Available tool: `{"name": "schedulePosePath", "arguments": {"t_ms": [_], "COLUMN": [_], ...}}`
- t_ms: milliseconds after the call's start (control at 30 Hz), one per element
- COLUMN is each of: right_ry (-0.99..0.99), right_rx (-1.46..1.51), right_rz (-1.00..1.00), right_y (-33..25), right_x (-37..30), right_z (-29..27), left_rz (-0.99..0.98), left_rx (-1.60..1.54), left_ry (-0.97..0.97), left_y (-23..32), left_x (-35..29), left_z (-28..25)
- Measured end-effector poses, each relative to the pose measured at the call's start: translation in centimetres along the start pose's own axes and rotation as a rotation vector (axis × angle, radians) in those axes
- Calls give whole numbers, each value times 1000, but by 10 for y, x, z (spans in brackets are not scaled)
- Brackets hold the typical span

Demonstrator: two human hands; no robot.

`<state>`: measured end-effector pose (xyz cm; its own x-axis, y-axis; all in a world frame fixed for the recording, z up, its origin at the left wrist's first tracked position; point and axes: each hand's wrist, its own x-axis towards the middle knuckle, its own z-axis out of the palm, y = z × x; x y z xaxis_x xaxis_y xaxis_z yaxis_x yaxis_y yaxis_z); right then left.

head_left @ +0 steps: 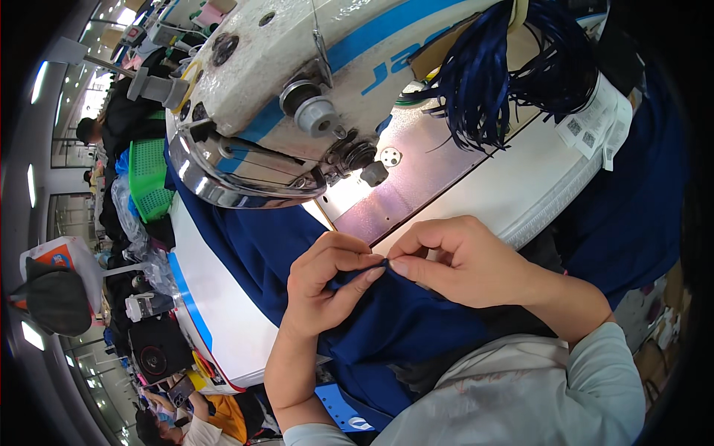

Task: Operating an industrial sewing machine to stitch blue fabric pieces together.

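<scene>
Navy blue fabric (364,327) lies across my lap and runs up over the left side of the sewing table. My left hand (327,279) pinches a small bit of its edge between thumb and forefinger. Close against it, my right hand (461,260) pinches the same edge, the fingertips of both hands almost touching. Just beyond the hands stands a white and blue sewing machine (297,44), its lamp lighting the metal bed plate (439,171).
A bundle of navy strips (476,82) hangs over the machine's right part. Beside it are white printed labels (595,126). A ruler strip (550,215) follows the table's curved edge. At far left are a green basket (151,178), a dark cap (56,297) and other people.
</scene>
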<state>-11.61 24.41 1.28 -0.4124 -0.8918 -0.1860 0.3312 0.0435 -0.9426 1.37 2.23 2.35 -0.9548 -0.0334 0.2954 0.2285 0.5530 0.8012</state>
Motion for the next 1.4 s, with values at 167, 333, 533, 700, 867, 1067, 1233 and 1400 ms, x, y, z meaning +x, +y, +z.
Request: {"name": "schedulePosePath", "arguments": {"t_ms": [167, 333, 533, 700, 867, 1067, 1233, 1400], "right_ry": [66, 50, 77, 93, 171, 140, 90, 84], "right_rx": [-221, -248, -307, -328, -577, -766, -760, -346], "right_rz": [-213, -162, -239, -287, -538, -531, -377, -252], "right_y": [9, 1, 4, 11, 23, 28, 8, 1], "right_x": [2, 1, 3, 7, 15, 22, 25, 5], "right_z": [3, 2, 4, 5, 5, 1, 1, 10], "left_rz": [-38, -61, -42, -99, -129, -143, -283, -271], "left_rx": [-51, -86, -136, -208, -228, -224, -155, -124], "left_ry": [-4, -1, -32, -61, -97, -135, -45, 0], "left_y": [-1, -1, -4, -5, -6, -2, 0, -3], "left_x": [0, -1, 1, 1, 1, 5, 1, -1], "left_z": [0, -1, -3, -5, -5, 0, 3, 5]}}
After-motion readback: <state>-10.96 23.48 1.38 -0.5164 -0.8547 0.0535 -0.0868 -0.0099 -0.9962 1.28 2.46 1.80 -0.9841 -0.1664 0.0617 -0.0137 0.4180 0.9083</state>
